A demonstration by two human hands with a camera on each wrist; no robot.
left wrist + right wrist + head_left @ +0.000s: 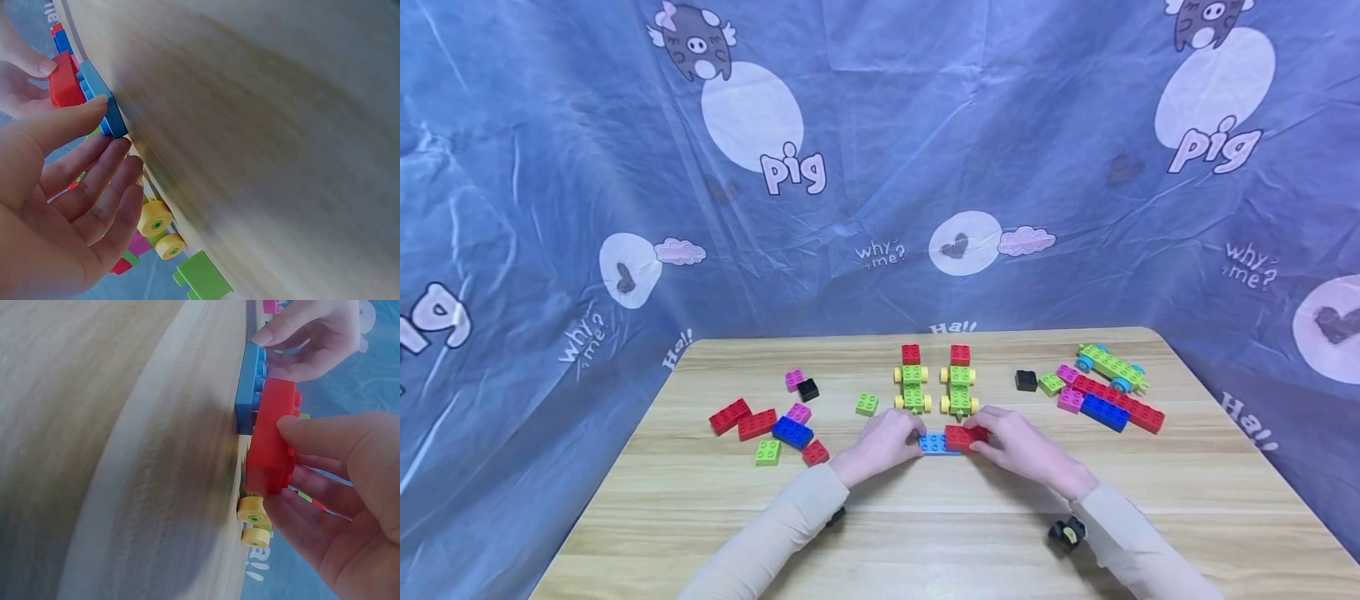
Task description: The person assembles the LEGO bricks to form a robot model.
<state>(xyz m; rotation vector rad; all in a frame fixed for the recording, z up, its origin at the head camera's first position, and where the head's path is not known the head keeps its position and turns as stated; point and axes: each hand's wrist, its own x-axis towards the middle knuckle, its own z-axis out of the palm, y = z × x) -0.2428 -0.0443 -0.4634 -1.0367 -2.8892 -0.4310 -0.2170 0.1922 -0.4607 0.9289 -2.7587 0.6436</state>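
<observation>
My left hand [886, 440] pinches the left end of a light blue studded plate [934, 444] lying on the table. In my right hand [1021, 443] is a long red brick [961, 438], pinched by thumb and fingers at its right part. The red brick's left end overlaps the blue plate's right end, its other end sticking out past it. From the right wrist view, the red brick [270, 434] sits against or just over the studs of the blue plate [247, 394]; whether they are joined I cannot tell.
Just behind the hands stand two green wheeled cars [912, 387] with yellow wheels and red bricks at their far ends. Loose bricks lie left, among them a blue one [792, 432]. More lie right, beside a green car base [1112, 367] with blue wheels. A blue curtain [880, 167] hangs behind the table.
</observation>
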